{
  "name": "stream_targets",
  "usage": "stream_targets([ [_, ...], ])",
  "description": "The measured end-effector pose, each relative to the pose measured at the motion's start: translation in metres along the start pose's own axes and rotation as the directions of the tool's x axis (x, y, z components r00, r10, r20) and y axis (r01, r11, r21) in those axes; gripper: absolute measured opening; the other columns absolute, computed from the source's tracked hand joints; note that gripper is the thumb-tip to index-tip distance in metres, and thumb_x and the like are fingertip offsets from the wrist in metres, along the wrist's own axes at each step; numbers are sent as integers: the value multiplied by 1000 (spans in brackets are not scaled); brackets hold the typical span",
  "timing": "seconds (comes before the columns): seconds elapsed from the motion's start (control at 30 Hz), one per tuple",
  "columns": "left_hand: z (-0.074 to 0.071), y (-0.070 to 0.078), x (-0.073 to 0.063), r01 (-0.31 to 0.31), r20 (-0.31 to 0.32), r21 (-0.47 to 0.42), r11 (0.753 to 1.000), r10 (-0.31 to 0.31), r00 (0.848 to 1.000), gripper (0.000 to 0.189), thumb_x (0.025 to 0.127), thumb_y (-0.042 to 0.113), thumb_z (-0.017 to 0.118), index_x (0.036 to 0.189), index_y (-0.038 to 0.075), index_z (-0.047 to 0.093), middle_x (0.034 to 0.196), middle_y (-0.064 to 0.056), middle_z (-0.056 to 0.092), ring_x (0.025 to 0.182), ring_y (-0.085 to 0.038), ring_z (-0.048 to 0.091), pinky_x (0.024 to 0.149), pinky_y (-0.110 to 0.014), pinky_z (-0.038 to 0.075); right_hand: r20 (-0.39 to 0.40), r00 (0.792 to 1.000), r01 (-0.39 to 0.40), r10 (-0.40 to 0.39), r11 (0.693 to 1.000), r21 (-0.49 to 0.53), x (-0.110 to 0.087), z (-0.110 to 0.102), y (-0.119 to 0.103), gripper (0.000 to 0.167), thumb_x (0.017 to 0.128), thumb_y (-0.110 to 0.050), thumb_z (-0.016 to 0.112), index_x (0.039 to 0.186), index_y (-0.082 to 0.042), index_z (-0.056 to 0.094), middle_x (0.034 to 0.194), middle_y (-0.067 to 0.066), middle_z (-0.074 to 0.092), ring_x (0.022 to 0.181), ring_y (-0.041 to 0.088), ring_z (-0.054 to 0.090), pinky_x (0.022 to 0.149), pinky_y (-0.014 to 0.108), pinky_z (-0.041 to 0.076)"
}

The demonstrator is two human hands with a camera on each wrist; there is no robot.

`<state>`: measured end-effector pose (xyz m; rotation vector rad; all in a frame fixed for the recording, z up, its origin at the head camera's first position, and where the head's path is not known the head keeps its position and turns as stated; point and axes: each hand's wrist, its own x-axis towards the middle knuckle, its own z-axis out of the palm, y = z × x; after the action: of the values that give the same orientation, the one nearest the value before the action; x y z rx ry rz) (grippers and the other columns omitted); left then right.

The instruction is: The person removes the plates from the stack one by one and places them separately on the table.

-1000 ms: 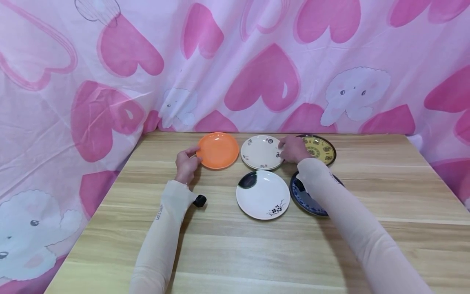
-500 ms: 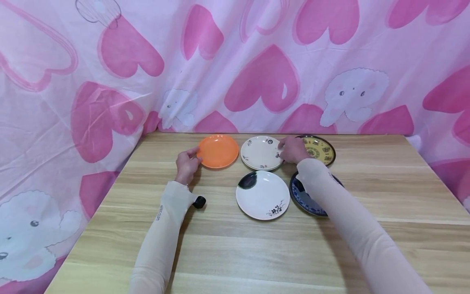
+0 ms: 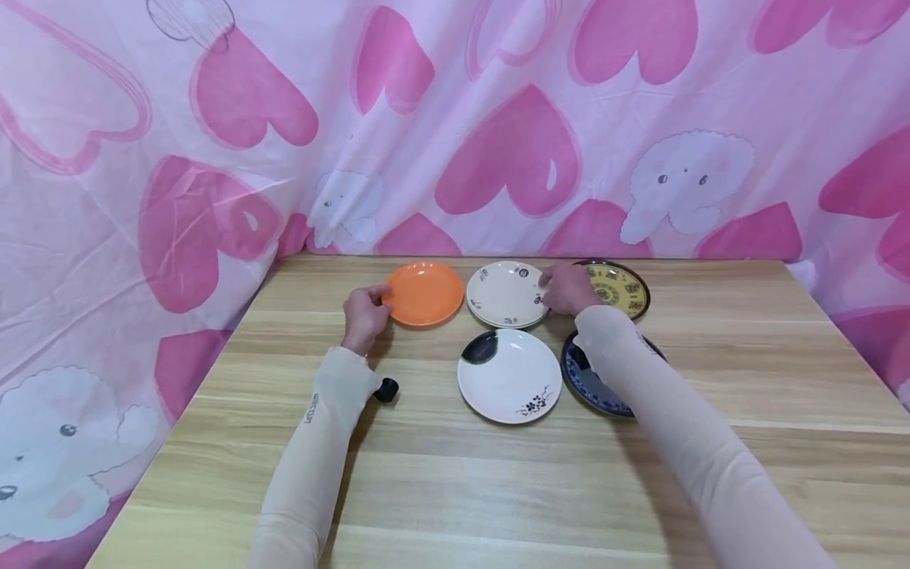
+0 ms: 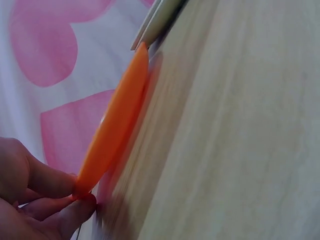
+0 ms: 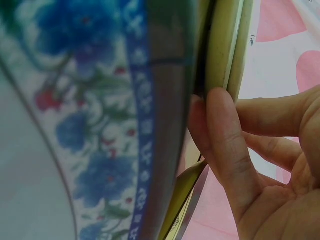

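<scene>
At the back left of the table, my left hand pinches the left rim of a round orange plate. In the left wrist view the orange plate is edge-on, with a finger on one face of its rim and the thumb on the other. My right hand holds the right rim of two stacked cream plates with small dark motifs. The right wrist view shows the thumb and a fingertip at the edge of these cream plates. My right sleeve hides part of a dark blue patterned plate.
A yellow plate with a dark rim stands behind my right hand. In front of the cream plates lies a white plate with a black patch. The wooden table ends at a pink heart-patterned curtain.
The far edge of the orange plate has come down, so it lies flatter, and its rim has shifted slightly right with my left hand. My right hand stays at the cream plates.
</scene>
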<state>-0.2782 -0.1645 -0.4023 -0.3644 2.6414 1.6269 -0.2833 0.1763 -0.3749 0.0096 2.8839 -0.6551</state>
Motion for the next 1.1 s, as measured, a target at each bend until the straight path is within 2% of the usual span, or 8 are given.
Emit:
stream_targets([
  [0.2, 1, 1, 0, -25, 11, 54, 998, 25, 1000, 44, 95, -7, 56, 138, 3, 59, 148, -15, 55, 136, -24, 53, 111, -37, 48, 8, 1000, -7, 7, 1000, 10, 1, 0, 1, 43, 85, -3, 67, 128, -3, 64, 139, 24, 57, 122, 40, 50, 114, 51, 39],
  [0.47, 1, -5, 1, -131, -25, 180, 975, 137, 990, 42, 91, -5, 58, 133, 1, 63, 139, -15, 63, 135, -26, 56, 110, -37, 49, -30, 999, 42, -44, 997, -58, 4, 4, 2, 40, 84, -2, 64, 123, -2, 68, 135, 22, 62, 125, 42, 50, 117, 51, 37],
  [0.73, 1, -5, -1, -134, -27, 174, 976, 141, 990, 43, 92, -4, 57, 135, 1, 61, 141, -15, 61, 135, -25, 55, 109, -38, 50, -28, 999, 25, -26, 999, -34, 4, 4, 0, 40, 85, -2, 65, 125, -2, 67, 136, 22, 61, 121, 39, 51, 114, 50, 40],
  [1.0, -2, -5, 1, -130, 11, 201, 971, 131, 991, 45, 94, -2, 57, 139, 1, 57, 144, -16, 58, 138, -27, 52, 111, -39, 48, -23, 1000, 12, -12, 1000, -2, 2, 4, -1, 40, 85, -1, 65, 125, -2, 67, 137, 23, 59, 122, 39, 51, 111, 48, 42],
  [1.1, -2, -4, 0, -145, 9, 222, 964, 147, 989, 45, 95, 1, 57, 140, 0, 56, 141, -17, 61, 132, -26, 57, 108, -38, 50, -24, 1000, 12, -12, 1000, -2, 3, 4, -1, 40, 85, -1, 65, 125, -2, 66, 136, 23, 60, 121, 40, 51, 110, 48, 44],
])
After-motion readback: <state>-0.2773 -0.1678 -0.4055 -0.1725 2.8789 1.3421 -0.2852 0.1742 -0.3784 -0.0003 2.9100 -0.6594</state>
